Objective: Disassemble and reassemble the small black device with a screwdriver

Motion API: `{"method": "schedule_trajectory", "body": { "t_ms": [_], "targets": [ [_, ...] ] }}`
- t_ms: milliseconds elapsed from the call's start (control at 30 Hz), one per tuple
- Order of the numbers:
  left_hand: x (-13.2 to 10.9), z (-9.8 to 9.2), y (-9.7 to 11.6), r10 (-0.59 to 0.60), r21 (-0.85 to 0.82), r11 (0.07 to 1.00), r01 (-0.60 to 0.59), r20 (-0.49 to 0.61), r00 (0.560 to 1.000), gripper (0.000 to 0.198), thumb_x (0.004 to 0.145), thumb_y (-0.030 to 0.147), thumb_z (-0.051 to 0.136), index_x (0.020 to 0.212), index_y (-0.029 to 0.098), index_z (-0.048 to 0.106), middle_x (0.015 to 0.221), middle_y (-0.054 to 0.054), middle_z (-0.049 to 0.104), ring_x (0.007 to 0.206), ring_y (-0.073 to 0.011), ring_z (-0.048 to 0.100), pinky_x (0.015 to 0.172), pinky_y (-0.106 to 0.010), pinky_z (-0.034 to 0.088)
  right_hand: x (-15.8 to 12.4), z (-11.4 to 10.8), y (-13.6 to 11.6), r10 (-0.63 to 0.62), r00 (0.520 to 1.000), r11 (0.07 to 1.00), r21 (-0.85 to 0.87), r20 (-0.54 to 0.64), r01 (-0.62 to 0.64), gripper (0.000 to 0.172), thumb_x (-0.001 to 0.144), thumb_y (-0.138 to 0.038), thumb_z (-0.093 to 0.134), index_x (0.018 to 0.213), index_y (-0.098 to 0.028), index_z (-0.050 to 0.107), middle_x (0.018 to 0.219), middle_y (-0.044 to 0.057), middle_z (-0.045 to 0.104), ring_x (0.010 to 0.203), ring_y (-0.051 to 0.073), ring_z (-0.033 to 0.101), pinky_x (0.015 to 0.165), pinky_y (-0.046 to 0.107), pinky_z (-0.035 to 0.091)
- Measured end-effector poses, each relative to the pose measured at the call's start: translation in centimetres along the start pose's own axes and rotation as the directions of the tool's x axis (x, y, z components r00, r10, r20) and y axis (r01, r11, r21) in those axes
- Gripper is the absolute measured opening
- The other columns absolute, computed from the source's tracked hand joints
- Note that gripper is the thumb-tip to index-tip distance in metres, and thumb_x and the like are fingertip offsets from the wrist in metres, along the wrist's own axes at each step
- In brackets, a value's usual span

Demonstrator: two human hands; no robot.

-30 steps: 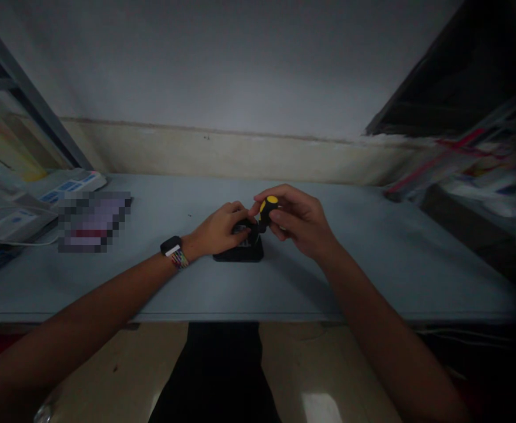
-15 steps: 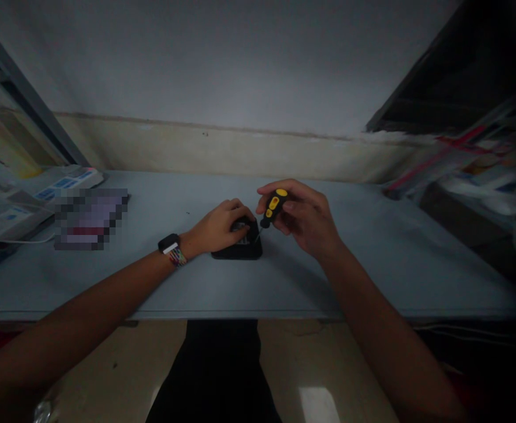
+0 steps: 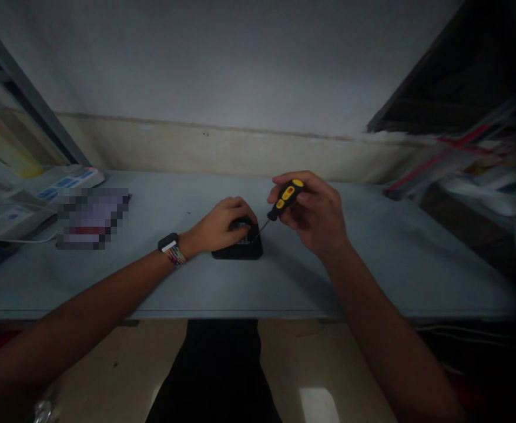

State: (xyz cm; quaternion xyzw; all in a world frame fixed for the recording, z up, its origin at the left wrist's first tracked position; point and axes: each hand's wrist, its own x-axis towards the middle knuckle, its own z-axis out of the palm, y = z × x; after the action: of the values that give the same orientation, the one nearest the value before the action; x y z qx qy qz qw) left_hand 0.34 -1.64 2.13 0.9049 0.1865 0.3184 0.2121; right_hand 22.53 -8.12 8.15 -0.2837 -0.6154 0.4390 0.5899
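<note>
A flat black box point(image 3: 239, 252) with rounded corners lies on the desk in front of me, with light markings partly showing on its top. My left hand point(image 3: 225, 226) rests over its left and far side, fingers curled around and gripping it. In my right hand point(image 3: 317, 214) is a black and yellow screwdriver point(image 3: 287, 198), held by the handle. The screwdriver slants down to the left, and its thin shaft ends at the top of the box. Whether the tip touches the box I cannot tell.
A pixelated phone-like object point(image 3: 93, 218) lies on the desk point(image 3: 187, 288) at left. Beside it are white power strips point(image 3: 70, 183) with cables. Blurred items with a pink-red strip point(image 3: 421, 170) stand at right. A wall point(image 3: 240, 147) closes off the back.
My right hand has moved a little to the right and up, drawing the screwdriver handle along and tilting it lower. My left hand and the box stay in place.
</note>
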Motion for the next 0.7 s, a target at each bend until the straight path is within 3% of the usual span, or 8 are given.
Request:
{"method": "schedule_trajectory", "body": {
  "t_ms": [133, 300, 500, 700],
  "targets": [
    [0.15, -0.60, 0.55, 0.060, -0.033, 0.998, -0.059, 0.037, 0.998, 0.018, 0.097, 0.025, 0.060, 0.108, 0.021, 0.074, 0.112, -0.009, 0.076, 0.113, -0.0278, 0.068, 0.107, -0.049, 0.049, 0.21, 0.08, 0.08, -0.026, 0.997, 1.000, -0.008, -0.078, 0.026, 0.025, 0.092, -0.041, 0.073, 0.112, -0.027, 0.079, 0.093, 0.001, 0.078, 0.048, 0.008, 0.049, 0.041, 0.023, 0.034],
    [-0.05, -0.17, 0.44, 0.008, -0.038, 0.999, -0.007, 0.023, 1.000, 0.022, 0.087, 0.024, 0.070, 0.109, 0.023, 0.071, 0.110, -0.006, 0.080, 0.110, -0.0278, 0.069, 0.107, -0.049, 0.049, 0.25, 0.03, 0.23, -0.027, 0.988, 0.999, -0.036, -0.150, 0.022, 0.029, 0.091, -0.045, 0.075, 0.114, -0.027, 0.078, 0.099, 0.003, 0.079, 0.049, 0.010, 0.050, 0.043, 0.028, 0.038],
    [0.10, 0.04, 0.52, 0.014, -0.040, 0.999, -0.014, 0.000, 1.000, 0.020, 0.085, 0.018, 0.070, 0.104, 0.023, 0.073, 0.104, -0.005, 0.081, 0.105, -0.0260, 0.071, 0.103, -0.047, 0.051, 0.37, 0.20, 0.14, -0.057, 0.985, 0.996, -0.073, -0.162, 0.046, 0.031, 0.092, -0.051, 0.078, 0.114, -0.029, 0.076, 0.102, 0.003, 0.080, 0.051, 0.011, 0.053, 0.045, 0.029, 0.044],
    [0.02, -0.04, 0.17, 0.006, -0.034, 0.999, -0.006, -0.020, 1.000, 0.020, 0.086, 0.018, 0.069, 0.104, 0.023, 0.074, 0.105, -0.005, 0.082, 0.106, -0.0258, 0.071, 0.103, -0.046, 0.052, 0.45, 0.02, 0.39, -0.082, 0.984, 0.997, -0.017, -0.156, 0.080, 0.024, 0.092, -0.040, 0.079, 0.113, -0.028, 0.079, 0.099, 0.002, 0.081, 0.050, 0.010, 0.056, 0.044, 0.027, 0.044]
  ]
}}
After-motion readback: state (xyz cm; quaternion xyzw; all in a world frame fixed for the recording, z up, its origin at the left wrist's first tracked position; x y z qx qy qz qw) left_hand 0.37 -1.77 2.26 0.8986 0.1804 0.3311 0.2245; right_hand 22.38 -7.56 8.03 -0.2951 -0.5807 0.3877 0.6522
